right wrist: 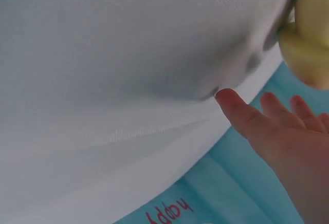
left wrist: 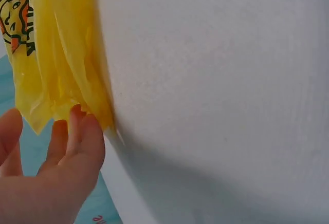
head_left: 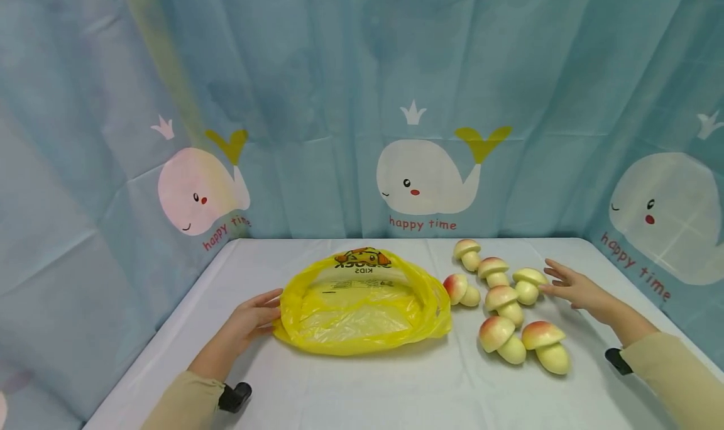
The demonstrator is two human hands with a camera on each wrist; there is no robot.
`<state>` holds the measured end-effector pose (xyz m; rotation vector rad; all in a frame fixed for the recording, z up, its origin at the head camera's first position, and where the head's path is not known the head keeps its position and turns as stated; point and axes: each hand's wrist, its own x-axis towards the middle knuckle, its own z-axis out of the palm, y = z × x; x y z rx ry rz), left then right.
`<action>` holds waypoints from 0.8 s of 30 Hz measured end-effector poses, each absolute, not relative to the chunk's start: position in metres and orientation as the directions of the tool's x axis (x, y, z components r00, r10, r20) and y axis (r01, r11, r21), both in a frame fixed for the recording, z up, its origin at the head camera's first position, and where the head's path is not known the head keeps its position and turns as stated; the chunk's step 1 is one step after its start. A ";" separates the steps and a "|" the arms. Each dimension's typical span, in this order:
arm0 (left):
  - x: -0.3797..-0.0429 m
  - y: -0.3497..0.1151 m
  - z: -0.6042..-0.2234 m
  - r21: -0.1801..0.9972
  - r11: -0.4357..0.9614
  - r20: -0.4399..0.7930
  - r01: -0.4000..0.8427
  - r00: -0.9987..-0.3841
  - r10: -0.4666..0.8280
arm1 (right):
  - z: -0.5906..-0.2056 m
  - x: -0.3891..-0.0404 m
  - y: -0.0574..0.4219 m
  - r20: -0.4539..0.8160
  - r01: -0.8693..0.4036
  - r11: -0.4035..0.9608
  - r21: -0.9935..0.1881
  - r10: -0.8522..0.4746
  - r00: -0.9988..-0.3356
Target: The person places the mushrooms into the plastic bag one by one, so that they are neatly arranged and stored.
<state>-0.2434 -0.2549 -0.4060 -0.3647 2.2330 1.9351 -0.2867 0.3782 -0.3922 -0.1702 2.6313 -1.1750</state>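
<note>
A yellow plastic bag (head_left: 362, 345) lies with its mouth spread wide on the white table. At its left edge is my left hand (head_left: 251, 320), fingers lightly bent and fingertips at the plastic; the left wrist view shows the fingers by the bag (left wrist: 67, 54) with no clear pinch. Right of the bag stand several toy mushrooms with cream stems and red-tinged caps. My right hand (head_left: 579, 292) is beside the rightmost upper mushroom (head_left: 528, 285), fingers extended and holding nothing. In the right wrist view, part of a mushroom (right wrist: 308, 44) shows beyond the fingertips.
The nearest mushrooms (head_left: 545, 345) lie toward the front right, and one mushroom (head_left: 460, 290) sits close against the bag's right side. A blue curtain (head_left: 317, 103) with whale prints hangs behind the white table (head_left: 396, 392) and along its sides.
</note>
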 end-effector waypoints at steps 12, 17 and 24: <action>-0.252 -0.255 -0.411 0.934 0.114 -0.336 -0.338 -0.941 -0.035 | -0.394 -0.291 0.369 -0.151 -0.061 0.734 -0.676 -0.220 -0.964; -0.255 -0.253 -0.413 0.927 0.092 -0.363 -0.363 -0.932 -0.020 | -0.396 -0.292 0.367 -0.132 -0.084 0.746 -0.661 -0.225 -0.965; -0.257 -0.251 -0.415 0.928 0.062 -0.369 -0.367 -0.930 0.009 | -0.394 -0.293 0.363 -0.107 -0.092 0.755 -0.649 -0.210 -0.972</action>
